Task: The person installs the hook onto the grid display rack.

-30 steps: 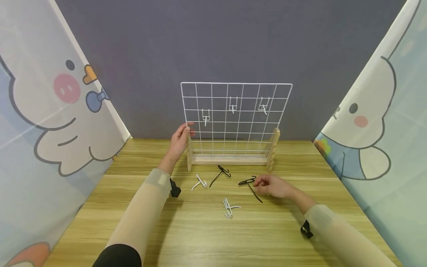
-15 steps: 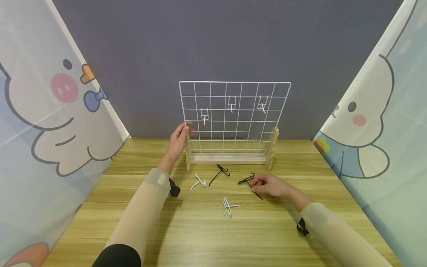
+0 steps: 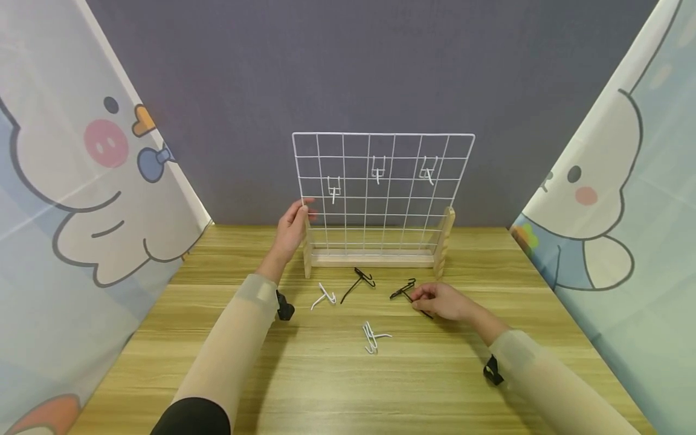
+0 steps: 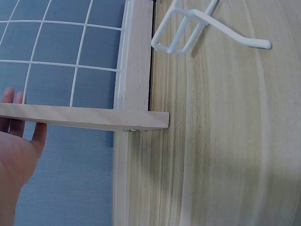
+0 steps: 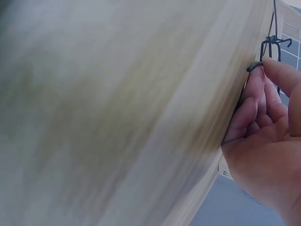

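My left hand [image 3: 290, 231] holds the left wooden post [image 4: 84, 117] of a white wire grid rack [image 3: 383, 133] near its top, thumb on one side and fingers on the other. Between thumb and fingers, my right hand [image 3: 443, 301] pinches the stem of a black wire hook [image 3: 402, 290], low over the table. The right wrist view shows the stem's tip [image 5: 254, 67] at the fingertips. Three white hooks hang on the grid: one lower left [image 3: 334, 191], one central [image 3: 377, 173], one right [image 3: 429, 173].
On the wooden table [image 3: 326, 393] lie another black hook [image 3: 359, 281], a white hook [image 3: 324, 295] to its left and a second white hook [image 3: 372, 337] nearer the front. A dark grey backdrop [image 3: 380, 66] stands behind the rack, with printed cloths on both sides.
My right hand has moved slightly left and taken hold of the black hook's stem. That hook has turned and its front end has swung right. The left hand keeps its place on the post.
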Demonstrator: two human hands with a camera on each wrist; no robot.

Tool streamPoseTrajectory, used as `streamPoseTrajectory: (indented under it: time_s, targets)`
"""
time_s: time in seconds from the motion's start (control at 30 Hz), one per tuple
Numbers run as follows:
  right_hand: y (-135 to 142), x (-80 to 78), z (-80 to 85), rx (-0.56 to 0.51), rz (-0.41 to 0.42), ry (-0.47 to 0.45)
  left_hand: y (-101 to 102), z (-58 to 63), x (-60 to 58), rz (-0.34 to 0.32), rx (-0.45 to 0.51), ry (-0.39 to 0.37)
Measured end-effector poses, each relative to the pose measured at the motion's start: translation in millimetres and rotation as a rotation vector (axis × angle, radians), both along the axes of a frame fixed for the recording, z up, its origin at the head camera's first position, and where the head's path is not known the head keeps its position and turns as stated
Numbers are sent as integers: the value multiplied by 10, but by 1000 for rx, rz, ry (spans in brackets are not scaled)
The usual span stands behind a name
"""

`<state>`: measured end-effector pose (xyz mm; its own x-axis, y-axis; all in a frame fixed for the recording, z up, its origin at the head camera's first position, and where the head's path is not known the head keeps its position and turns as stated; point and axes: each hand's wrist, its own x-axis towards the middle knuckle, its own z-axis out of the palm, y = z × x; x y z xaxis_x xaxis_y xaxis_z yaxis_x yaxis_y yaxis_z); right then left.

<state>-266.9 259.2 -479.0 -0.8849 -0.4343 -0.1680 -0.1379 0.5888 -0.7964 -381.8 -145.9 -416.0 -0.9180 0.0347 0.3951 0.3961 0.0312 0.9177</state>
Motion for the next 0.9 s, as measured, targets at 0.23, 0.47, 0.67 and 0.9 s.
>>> streamPoseTrajectory:
  time_s: [0.23,0.47,0.67,0.9]
  targets:
    - [8,13,13,-17,-4,-6,12,4,1,-4,12,6]
    - [-9,14,5,-31,-12,-1,14,4,3,1,8,4]
    - [-42,34,-2,-33,-27,18,1,11,18,-1,-10,-9]
    - [-74,34,-15,2,-68,49,3,22,24,-7,-12,-1]
